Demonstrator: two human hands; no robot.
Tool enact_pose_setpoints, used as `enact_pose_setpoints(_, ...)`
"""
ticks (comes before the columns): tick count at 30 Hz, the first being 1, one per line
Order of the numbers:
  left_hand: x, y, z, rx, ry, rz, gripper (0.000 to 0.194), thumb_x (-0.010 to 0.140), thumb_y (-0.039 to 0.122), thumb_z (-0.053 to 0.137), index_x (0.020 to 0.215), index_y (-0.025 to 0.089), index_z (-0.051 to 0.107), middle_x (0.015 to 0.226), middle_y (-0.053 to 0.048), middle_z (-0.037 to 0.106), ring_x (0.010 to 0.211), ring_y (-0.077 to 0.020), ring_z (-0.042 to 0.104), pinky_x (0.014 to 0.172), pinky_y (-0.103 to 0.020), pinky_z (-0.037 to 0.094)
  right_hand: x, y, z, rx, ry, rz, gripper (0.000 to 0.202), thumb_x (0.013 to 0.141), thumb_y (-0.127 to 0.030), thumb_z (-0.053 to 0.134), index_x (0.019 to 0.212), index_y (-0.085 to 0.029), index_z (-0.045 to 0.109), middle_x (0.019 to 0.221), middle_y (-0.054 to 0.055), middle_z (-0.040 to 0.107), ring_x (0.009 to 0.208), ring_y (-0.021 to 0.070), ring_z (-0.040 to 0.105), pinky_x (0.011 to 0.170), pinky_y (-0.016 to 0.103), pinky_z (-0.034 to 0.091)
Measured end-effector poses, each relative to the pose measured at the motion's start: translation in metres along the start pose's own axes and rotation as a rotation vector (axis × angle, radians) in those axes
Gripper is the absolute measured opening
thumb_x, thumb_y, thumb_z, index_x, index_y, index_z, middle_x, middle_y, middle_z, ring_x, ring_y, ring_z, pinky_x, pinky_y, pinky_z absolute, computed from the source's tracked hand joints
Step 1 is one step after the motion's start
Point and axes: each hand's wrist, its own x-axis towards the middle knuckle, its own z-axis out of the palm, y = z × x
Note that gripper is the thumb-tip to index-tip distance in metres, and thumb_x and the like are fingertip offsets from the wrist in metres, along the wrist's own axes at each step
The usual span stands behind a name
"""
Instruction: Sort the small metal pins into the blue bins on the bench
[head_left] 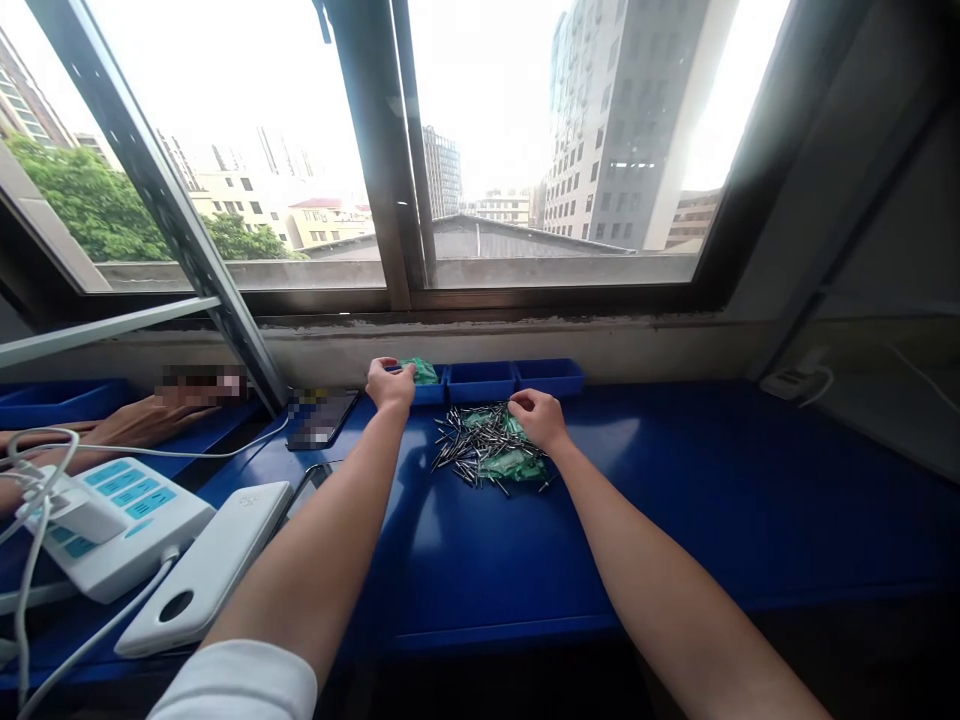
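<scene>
Metal pins [463,445], slender and shiny, jumbled among green packets [514,465]; left fingers [384,364], right fingers [523,401] curled, grip unclear.

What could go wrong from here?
Thin silvery metal pins lie in a loose pile mixed with green plastic packets, so lifting a packet might drag pins along. The right hand, at the pile's edge, could scatter strays across the blue tabletop. The left forearm passes close to the white rectangular power bank in this view and might nudge it.
</scene>
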Motion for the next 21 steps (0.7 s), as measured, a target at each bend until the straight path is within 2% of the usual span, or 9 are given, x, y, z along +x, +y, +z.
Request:
enact_pose_setpoints(3, 0.018, 0.010, -0.004, 0.029, 0.092, -0.128, 0.030, 0.072, 0.033, 0.063, 0.096, 0.016, 0.060, 0.086, -0.009, 0.068, 0.089, -0.0239, 0.063, 0.080, -0.037, 0.050, -0.001, 0.000, 0.001, -0.021, -0.031, -0.006, 0.017, 0.074, -0.032, 0.056, 0.079, -0.020, 0.067, 0.077, 0.004, 0.069, 0.073, 0.0171, 0.063, 0.066, 0.026, 0.047)
enact_pose_setpoints(6, 0.028, 0.015, 0.002, 0.037, 0.049, -0.144, 0.025, 0.072, 0.035, 0.063, 0.089, 0.017, 0.062, 0.086, -0.011, 0.068, 0.092, -0.0257, 0.062, 0.081, -0.038, 0.048, -0.001, 0.000, 0.002, -0.036, -0.052, -0.026, 0.016, 0.075, -0.031, 0.056, 0.078, -0.020, 0.068, 0.078, 0.004, 0.069, 0.074, 0.0171, 0.063, 0.066, 0.025, 0.047)
enact_pose_setpoints(10, 0.029, 0.013, 0.009, 0.080, -0.036, -0.119, 0.024, 0.072, 0.039, 0.063, 0.083, 0.018, 0.065, 0.091, -0.014, 0.068, 0.105, -0.0319, 0.057, 0.089, -0.042, 0.043, -0.001, 0.001, 0.001, -0.049, -0.070, -0.038, 0.015, 0.075, -0.030, 0.056, 0.077, -0.021, 0.067, 0.079, 0.003, 0.069, 0.075, 0.0170, 0.063, 0.067, 0.025, 0.048)
enact_pose_setpoints(13, 0.024, 0.008, 0.009, 0.072, 0.007, -0.044, 0.026, 0.078, 0.039, 0.054, 0.085, 0.017, 0.066, 0.095, -0.014, 0.068, 0.104, -0.0326, 0.057, 0.090, -0.042, 0.042, -0.001, 0.001, 0.001, -0.070, -0.060, -0.031, 0.015, 0.075, -0.030, 0.056, 0.077, -0.021, 0.067, 0.078, 0.003, 0.069, 0.074, 0.0172, 0.063, 0.066, 0.026, 0.047)
enact_pose_setpoints(17, 0.010, 0.003, 0.005, 0.013, 0.095, 0.006, 0.026, 0.077, 0.035, 0.050, 0.089, 0.017, 0.066, 0.094, -0.010, 0.068, 0.095, -0.0271, 0.060, 0.087, -0.037, 0.044, 0.001, 0.002, -0.001, -0.085, -0.029, -0.020, 0.016, 0.076, -0.028, 0.055, 0.079, -0.020, 0.068, 0.079, 0.003, 0.069, 0.075, 0.0173, 0.063, 0.067, 0.025, 0.047)
enact_pose_setpoints(21, -0.016, 0.002, 0.005, -0.120, 0.054, -0.006, 0.027, 0.073, 0.033, 0.054, 0.091, 0.017, 0.066, 0.090, -0.006, 0.068, 0.086, -0.0210, 0.062, 0.077, -0.030, 0.048, 0.006, 0.005, -0.005, -0.147, 0.014, 0.031, 0.019, 0.077, -0.024, 0.051, 0.082, -0.020, 0.069, 0.082, 0.004, 0.069, 0.078, 0.0175, 0.062, 0.069, 0.025, 0.046)
